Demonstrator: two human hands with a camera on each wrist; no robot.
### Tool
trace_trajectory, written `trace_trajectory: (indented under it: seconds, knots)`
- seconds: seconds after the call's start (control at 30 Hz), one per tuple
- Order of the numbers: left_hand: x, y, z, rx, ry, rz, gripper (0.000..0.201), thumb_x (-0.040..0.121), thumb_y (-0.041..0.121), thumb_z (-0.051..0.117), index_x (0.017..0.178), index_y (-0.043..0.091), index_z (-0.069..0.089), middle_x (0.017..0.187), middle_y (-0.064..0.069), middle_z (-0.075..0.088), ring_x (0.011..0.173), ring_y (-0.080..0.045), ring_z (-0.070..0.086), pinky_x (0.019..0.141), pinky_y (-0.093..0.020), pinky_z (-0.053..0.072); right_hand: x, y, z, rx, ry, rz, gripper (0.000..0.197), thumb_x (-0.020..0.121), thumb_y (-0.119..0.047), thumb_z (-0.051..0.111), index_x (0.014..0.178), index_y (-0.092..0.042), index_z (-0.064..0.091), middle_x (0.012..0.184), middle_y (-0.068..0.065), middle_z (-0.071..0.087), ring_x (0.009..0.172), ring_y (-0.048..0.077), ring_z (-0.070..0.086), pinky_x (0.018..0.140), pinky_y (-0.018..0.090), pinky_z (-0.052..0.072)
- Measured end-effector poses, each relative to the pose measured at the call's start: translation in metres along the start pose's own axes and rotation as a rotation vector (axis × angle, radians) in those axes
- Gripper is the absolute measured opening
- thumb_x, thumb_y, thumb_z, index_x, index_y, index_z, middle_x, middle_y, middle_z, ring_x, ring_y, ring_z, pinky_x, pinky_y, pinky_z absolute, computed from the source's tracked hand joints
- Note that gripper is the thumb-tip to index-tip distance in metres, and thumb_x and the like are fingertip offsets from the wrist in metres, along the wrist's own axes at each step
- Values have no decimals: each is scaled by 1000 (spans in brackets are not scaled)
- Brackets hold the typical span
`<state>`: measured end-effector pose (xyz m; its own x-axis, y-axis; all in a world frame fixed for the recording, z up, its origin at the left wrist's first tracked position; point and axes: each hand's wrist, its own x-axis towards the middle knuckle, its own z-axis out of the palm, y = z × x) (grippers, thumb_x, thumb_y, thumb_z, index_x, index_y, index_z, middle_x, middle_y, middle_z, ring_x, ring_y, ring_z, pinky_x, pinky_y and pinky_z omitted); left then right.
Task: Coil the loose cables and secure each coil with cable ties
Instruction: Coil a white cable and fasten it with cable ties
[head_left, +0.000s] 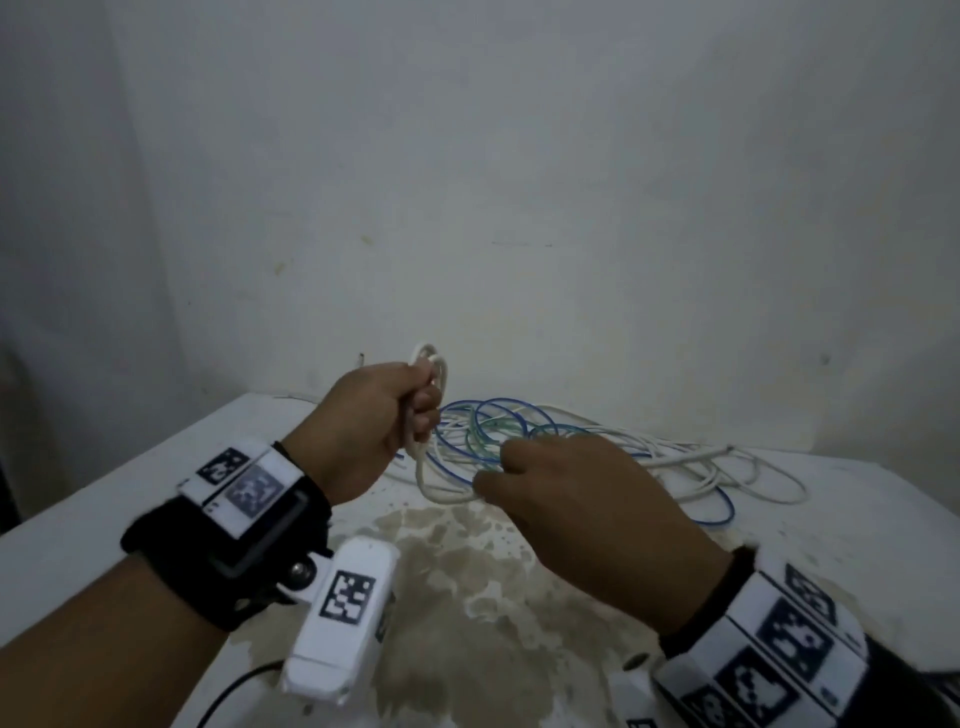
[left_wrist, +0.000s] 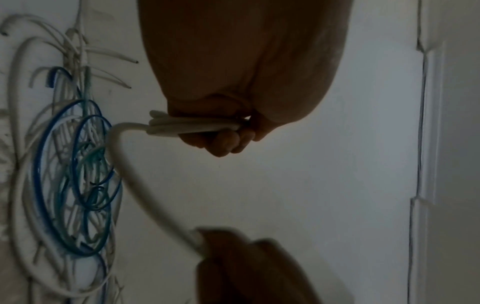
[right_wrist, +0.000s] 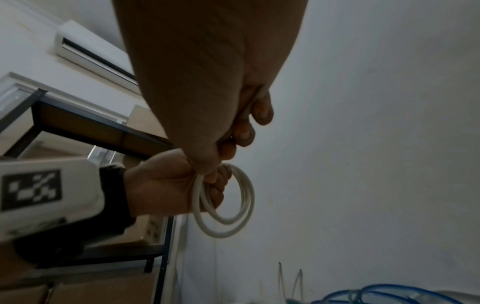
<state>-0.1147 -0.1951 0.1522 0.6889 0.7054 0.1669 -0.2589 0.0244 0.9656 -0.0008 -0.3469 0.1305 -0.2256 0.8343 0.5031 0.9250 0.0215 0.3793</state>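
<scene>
My left hand (head_left: 415, 410) is raised above the table and grips a small coil of white cable (head_left: 434, 364); the loops show in the right wrist view as the coil (right_wrist: 226, 203) and in the left wrist view as a bundle (left_wrist: 192, 127) in the fist (left_wrist: 221, 131). From the coil the white cable (left_wrist: 140, 185) runs down to my right hand (head_left: 519, 467), which holds it in curled fingers (right_wrist: 249, 127). Behind the hands a tangle of blue, green and white cables (head_left: 498, 431) lies on the table (head_left: 857, 519).
The white table has a brown stain (head_left: 467, 571) at its front middle. More white cable loops (head_left: 727, 473) spread to the right. A plain wall stands close behind. A dark shelf frame (right_wrist: 91, 123) and an air conditioner (right_wrist: 91, 53) stand off to the left.
</scene>
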Motion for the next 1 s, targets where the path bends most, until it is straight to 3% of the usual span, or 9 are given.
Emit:
trace_trajectory:
  seconds: [0.17,0.3,0.37,0.47,0.63,0.77,0.87,1.0]
  knots:
    - [-12,-13,16,164,-31,10,30,100,13,39,71,8,42,61,-5,38,51,-16,42,50,-23,41,11,14,-15,116,73,2,10,78,-15,60,79,-21,68,60,0,51,46,22,49,48,25,21]
    - [-19,-16,21,230,-149,-14,24,99,13,40,77,4,46,62,-10,38,50,-19,41,49,-24,38,11,24,-15,295,80,50,28,88,-25,44,90,-19,71,64,0,55,50,20,53,43,25,31]
    - [-22,-18,23,263,-212,-34,26,98,11,40,75,4,48,61,-8,42,49,-18,42,48,-24,36,12,27,-13,341,109,71,24,88,-24,49,93,-19,73,67,-1,56,54,20,54,45,27,36]
    - [-24,-21,26,163,-267,-117,24,97,8,37,76,5,48,56,-5,39,45,-17,35,45,-24,35,13,35,-8,372,132,119,25,89,-30,50,90,-19,72,71,-2,58,62,18,55,52,31,42]
    - [-23,-28,24,-40,-287,-263,26,96,15,35,82,2,52,52,-1,34,37,-10,25,44,-21,22,13,43,1,497,189,174,37,90,-43,42,86,-20,71,73,-5,59,68,12,54,61,27,44]
    - [-23,-27,23,-137,-319,-311,38,95,33,36,80,3,55,51,0,31,34,-8,21,41,-19,21,12,49,10,585,177,243,29,91,-34,49,88,-18,72,74,-2,61,71,12,54,67,22,42]
    - [-24,-27,24,-118,-299,-282,35,92,35,41,78,5,54,50,2,28,34,-6,20,38,-16,23,9,51,16,610,151,291,31,91,-32,45,88,-16,72,74,0,62,73,13,53,67,22,39]
    - [-24,-31,25,-140,-251,-240,29,86,32,48,75,6,54,48,4,26,34,-4,18,42,-18,12,2,44,25,637,218,349,33,93,-31,43,93,-15,72,74,-1,55,74,13,49,66,16,34]
